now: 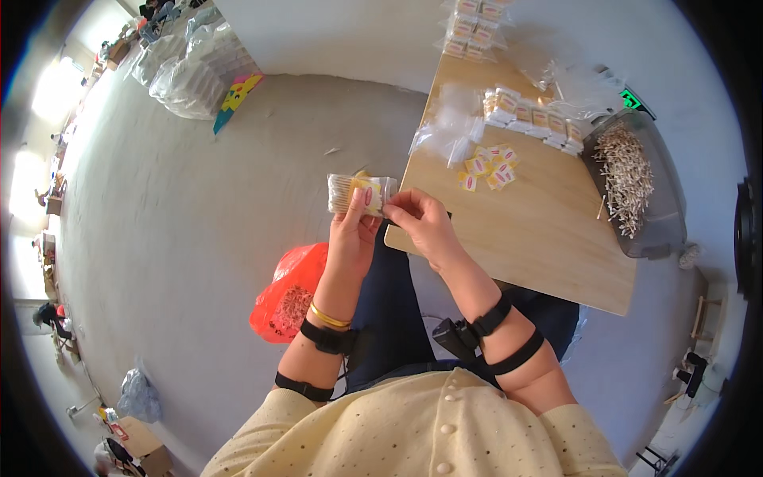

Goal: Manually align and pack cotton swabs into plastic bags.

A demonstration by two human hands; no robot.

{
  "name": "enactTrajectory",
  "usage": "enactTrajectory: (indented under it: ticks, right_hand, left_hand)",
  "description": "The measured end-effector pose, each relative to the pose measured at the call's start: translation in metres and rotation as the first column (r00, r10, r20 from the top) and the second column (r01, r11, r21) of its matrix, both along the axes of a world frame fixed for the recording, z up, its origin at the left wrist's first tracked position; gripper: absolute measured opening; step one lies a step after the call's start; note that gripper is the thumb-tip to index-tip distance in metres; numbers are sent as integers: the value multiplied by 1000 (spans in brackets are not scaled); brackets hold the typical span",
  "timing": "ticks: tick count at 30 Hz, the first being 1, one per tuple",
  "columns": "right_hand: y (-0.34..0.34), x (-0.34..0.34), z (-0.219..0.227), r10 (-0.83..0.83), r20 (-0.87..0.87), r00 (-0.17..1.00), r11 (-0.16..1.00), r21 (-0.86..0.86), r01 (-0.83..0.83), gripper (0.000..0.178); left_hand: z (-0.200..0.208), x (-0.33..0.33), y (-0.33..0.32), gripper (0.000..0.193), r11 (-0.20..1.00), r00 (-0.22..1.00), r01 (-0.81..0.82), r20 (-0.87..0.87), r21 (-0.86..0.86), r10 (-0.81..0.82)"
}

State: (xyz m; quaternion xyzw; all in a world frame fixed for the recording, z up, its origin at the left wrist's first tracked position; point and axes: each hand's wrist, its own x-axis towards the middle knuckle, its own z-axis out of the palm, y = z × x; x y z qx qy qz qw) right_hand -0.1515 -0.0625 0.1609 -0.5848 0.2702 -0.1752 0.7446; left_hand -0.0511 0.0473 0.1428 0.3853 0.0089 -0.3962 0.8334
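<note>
A clear packet of cotton swabs with a yellow and white label is held up in front of me, just left of the table's near corner. My left hand grips it from below, thumb across its front. At the packet's right end, my right hand pinches the plastic edge between thumb and fingers. On the wooden table lies a loose pile of small yellow and white label cards. Behind the cards stands a row of filled swab packets.
A grey bin of loose cotton swabs sits at the table's right. Clear empty bags lie at its left edge, with more packets stacked at the back. A red plastic bag rests on the floor beside my left forearm.
</note>
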Motion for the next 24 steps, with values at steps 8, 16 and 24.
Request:
enactTrajectory:
  ticks: [8, 16, 24]
  right_hand:
    - [1, -77, 67, -122, 118, 985, 992, 55, 116, 14]
    - [9, -119, 95, -189, 237, 953, 980, 105, 168, 12]
    - [18, -147, 104, -281, 315, 907, 960, 87, 267, 11]
  left_hand:
    - [58, -60, -1, 30, 987, 978, 122, 184, -109, -101]
    - [98, -108, -6, 27, 984, 925, 103, 377, -144, -42]
    - [108, -130, 0, 28, 994, 783, 111, 615, -1, -87]
